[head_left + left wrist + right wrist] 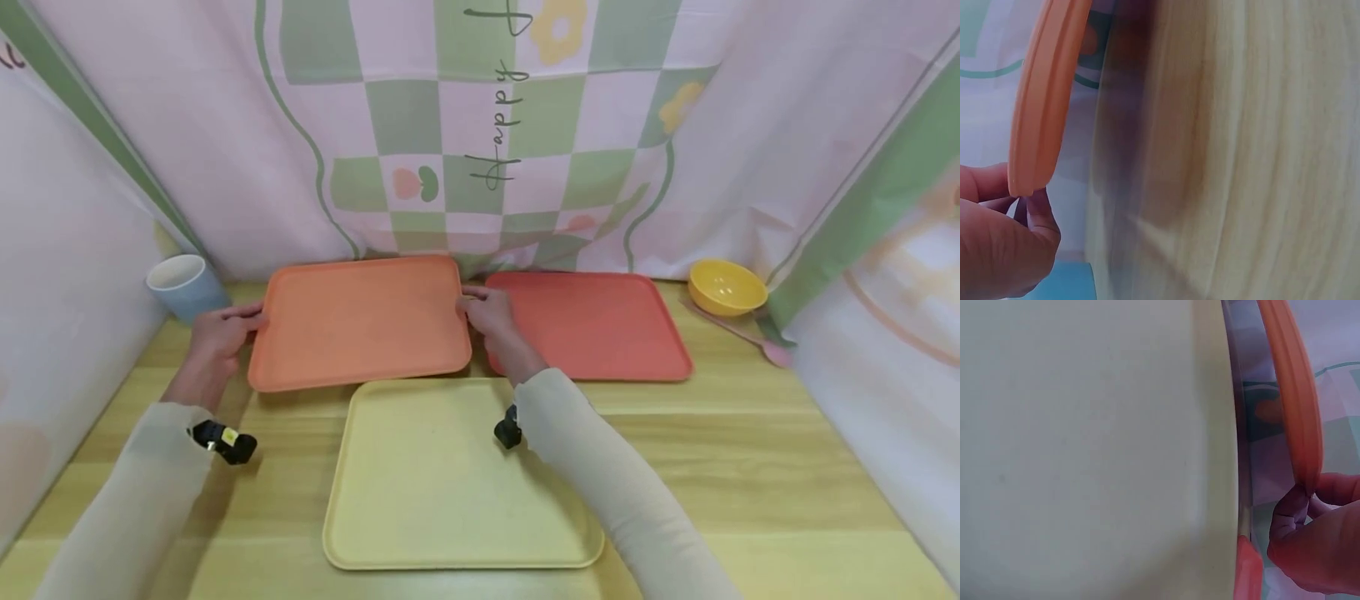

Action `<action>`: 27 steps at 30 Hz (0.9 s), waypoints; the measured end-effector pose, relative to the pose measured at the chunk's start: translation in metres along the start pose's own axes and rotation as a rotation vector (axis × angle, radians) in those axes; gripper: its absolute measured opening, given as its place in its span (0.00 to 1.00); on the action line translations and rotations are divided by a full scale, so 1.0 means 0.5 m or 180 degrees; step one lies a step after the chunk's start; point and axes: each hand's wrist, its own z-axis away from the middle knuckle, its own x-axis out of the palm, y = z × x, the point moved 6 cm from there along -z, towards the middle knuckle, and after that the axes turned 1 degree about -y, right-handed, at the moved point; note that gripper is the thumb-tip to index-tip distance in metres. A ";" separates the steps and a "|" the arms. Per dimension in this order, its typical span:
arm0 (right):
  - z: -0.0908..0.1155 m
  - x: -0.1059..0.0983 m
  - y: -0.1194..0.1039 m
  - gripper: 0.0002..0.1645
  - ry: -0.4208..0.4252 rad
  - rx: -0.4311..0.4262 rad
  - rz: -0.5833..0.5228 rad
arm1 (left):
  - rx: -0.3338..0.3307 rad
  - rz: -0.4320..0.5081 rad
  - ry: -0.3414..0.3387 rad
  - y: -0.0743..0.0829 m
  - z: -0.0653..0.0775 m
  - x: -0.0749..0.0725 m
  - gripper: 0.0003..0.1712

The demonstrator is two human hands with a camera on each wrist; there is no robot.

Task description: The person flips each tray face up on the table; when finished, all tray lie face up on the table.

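Both hands hold an orange tray (360,321) by its two short ends, raised over the back left of the table. The left hand (217,337) pinches its left end; in the left wrist view the fingers (1041,219) grip the tray's edge (1044,106) from beneath, well off the wood. At the opposite end, the right hand (491,317) pinches the rim, its forearm crossing over a yellow tray (427,483). That yellow tray lies flat at the front middle. A red tray (592,325) rests at the back, partly hidden behind the right hand and wrist.
A light blue cup (187,287) is at the back left, close beyond the left hand. At the back right sit a yellow bowl (726,287) and a pink spoon (776,354). A patterned curtain (510,125) borders the wooden table (750,475) at the back.
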 end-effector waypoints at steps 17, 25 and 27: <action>-0.014 0.019 0.005 0.28 -0.0089 -0.0064 0.0558 | -0.0189 0.0187 0.0210 -0.022 -0.024 -0.004 0.13; -0.025 0.027 -0.004 0.24 -0.0103 -0.0176 0.1043 | -0.0281 -0.0471 0.0270 -0.035 -0.038 -0.004 0.21; -0.024 0.028 -0.007 0.25 -0.0114 -0.0213 0.1129 | -0.0282 -0.0582 0.0256 -0.037 -0.042 -0.001 0.25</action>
